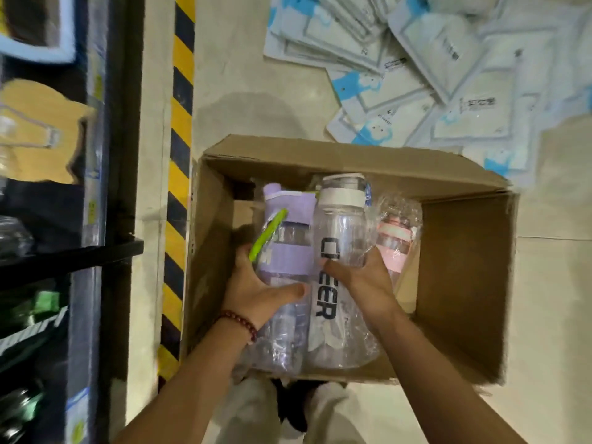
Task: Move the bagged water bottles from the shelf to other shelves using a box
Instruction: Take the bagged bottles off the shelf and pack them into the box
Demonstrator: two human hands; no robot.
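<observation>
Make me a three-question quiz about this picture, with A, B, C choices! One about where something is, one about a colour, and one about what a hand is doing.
1. Where is the cardboard box?
A. on the floor
B. on a shelf
C. on a chair

2. What colour is the band on the bottle under the left hand?
A. red
B. purple
C. black

3. What is the right hand doing?
A. pointing upward
B. hanging empty
C. gripping the clear bottle

Answers: 1 A, it sits on the pale floor; 2 B, band and lid are purple; 3 C, fingers curl round it.
</observation>
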